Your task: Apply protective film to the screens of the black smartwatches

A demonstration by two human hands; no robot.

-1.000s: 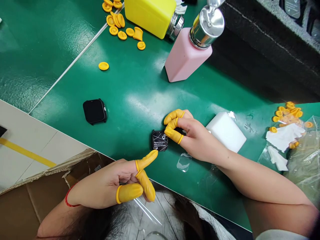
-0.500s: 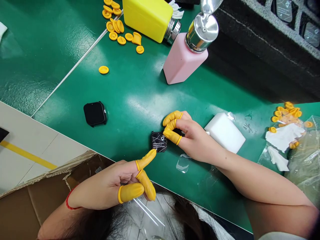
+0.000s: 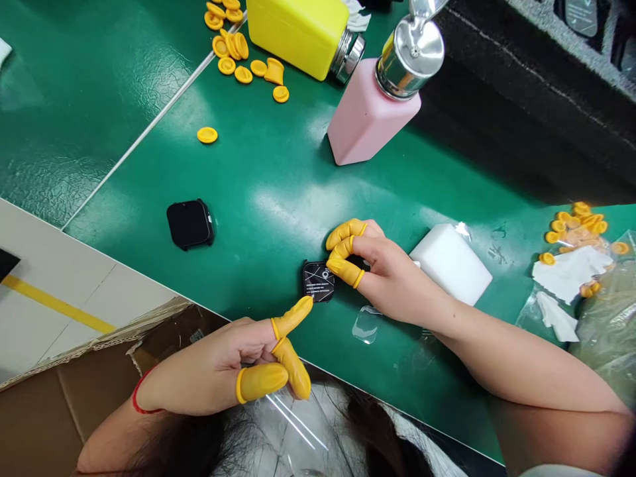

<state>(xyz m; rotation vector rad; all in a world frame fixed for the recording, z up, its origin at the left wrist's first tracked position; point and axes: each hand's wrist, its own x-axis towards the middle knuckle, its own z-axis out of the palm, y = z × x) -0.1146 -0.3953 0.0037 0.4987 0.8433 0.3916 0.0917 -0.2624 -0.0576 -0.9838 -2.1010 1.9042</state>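
A black smartwatch case [image 3: 318, 283] with white print and lines on its face lies on the green table near the front edge. My right hand [image 3: 385, 275], in yellow finger cots, has its thumb and index finger pinched at the watch's upper right corner; what is between them is hidden. From the left, my left hand [image 3: 248, 364] reaches over the table edge with fingers apart, its index fingertip at the watch's lower edge. A clear film piece [image 3: 366, 324] lies just below my right hand. Further left rests a second black smartwatch case [image 3: 189, 224], untouched.
A pink pump bottle [image 3: 372, 112] stands behind; a yellow bottle [image 3: 298, 33] lies beside loose finger cots [image 3: 231, 46]. A white block [image 3: 452, 262] is right of my hand, near wipes [image 3: 569, 271]. Black foam [image 3: 521, 99] fills the back right. A cardboard box [image 3: 89, 384] is below.
The whole view has shifted slightly. Both hands keep the same places at the watch, and nothing has plainly been taken up or let go.
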